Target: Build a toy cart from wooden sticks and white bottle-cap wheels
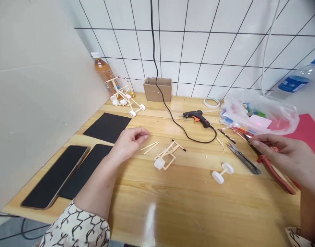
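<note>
My left hand (133,141) hovers over the table with its fingers curled together and nothing visible in them. Just right of it lie loose thin wooden sticks (150,147). Beyond them rests a small stick frame (169,156) with a white wheel and black-tipped ends. My right hand (284,152) is above red-handled pliers (273,175), thumb and forefinger brought together; whether something small is pinched there is unclear. Left of it are thread snips (243,158) and a pair of white wheels on a stick axle (222,172).
A black glue gun (198,116) trails its cable across the table. A finished-looking stick model (125,94), a drink bottle (103,70) and a cardboard box (158,90) stand behind. Left are a phone (56,176) and black sheets (107,127); right, a plastic bag (260,115).
</note>
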Demonstrator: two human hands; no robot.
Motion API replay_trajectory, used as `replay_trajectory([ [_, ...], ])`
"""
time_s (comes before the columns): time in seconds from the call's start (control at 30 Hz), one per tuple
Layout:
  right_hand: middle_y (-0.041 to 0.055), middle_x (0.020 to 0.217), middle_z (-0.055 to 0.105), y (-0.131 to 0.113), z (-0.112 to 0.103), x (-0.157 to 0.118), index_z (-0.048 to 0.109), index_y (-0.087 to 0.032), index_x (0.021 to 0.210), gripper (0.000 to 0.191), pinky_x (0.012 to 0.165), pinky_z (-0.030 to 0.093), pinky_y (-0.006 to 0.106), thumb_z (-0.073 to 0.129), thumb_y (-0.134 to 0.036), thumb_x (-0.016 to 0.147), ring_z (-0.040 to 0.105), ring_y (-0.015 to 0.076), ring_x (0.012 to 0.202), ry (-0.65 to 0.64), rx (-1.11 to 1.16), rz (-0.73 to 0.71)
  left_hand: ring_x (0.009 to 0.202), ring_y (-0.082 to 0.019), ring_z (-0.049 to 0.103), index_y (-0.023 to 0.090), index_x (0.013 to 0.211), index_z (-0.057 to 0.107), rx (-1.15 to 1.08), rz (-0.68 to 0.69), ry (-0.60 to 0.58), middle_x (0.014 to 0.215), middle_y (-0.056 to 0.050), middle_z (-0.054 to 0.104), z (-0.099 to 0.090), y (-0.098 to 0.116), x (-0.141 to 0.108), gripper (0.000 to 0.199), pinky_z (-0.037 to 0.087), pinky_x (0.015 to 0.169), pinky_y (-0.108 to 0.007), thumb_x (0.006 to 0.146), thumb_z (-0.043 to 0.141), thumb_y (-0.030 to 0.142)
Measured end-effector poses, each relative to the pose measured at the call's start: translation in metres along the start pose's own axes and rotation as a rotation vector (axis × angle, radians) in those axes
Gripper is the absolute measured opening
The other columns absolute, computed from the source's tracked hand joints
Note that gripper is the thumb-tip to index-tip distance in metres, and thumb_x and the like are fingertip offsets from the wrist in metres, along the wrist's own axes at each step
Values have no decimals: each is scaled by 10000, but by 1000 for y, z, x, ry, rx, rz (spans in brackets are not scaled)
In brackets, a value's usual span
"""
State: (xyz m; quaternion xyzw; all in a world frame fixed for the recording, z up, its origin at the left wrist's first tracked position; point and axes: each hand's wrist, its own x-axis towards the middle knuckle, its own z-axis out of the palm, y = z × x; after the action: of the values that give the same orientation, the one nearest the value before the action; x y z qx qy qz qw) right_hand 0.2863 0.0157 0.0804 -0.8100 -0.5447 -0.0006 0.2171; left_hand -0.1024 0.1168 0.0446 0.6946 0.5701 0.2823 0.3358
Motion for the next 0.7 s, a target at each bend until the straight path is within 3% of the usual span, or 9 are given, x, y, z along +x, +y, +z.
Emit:
replay_trajectory([
  [0.2, 42, 812, 707, -19, 17, -5, 677, -244, 743, 372, 634, 474, 344, 513, -569, 667, 628, 243, 753, -155, 110, -151, 628, -155, 582, 147, 821, 663, 166, 26, -168, 703, -26, 652, 2, -13, 2, 257, 423, 564, -238, 700, 571, 354],
  [0.4, 41, 800, 700, -28, 19, -10, 664, -238, 756, 350, 640, 472, 346, 507, -543, 686, 617, 217, 714, -233, 125, -205, 669, -179, 581, 178, 738, 623, 495, -5, -189, 734, -28, 644, 8, 0, -2, 165, 371, 558, -250, 662, 594, 323],
  [0.7, 53, 837, 699, -40, 12, -22, 653, -229, 792, 253, 648, 463, 313, 485, -419, 794, 619, 198, 751, -277, 124, -343, 614, -169, 563, 182, 693, 596, 593, 10, -257, 693, -30, 644, 12, 5, -7, 124, 347, 557, -258, 700, 474, 196],
])
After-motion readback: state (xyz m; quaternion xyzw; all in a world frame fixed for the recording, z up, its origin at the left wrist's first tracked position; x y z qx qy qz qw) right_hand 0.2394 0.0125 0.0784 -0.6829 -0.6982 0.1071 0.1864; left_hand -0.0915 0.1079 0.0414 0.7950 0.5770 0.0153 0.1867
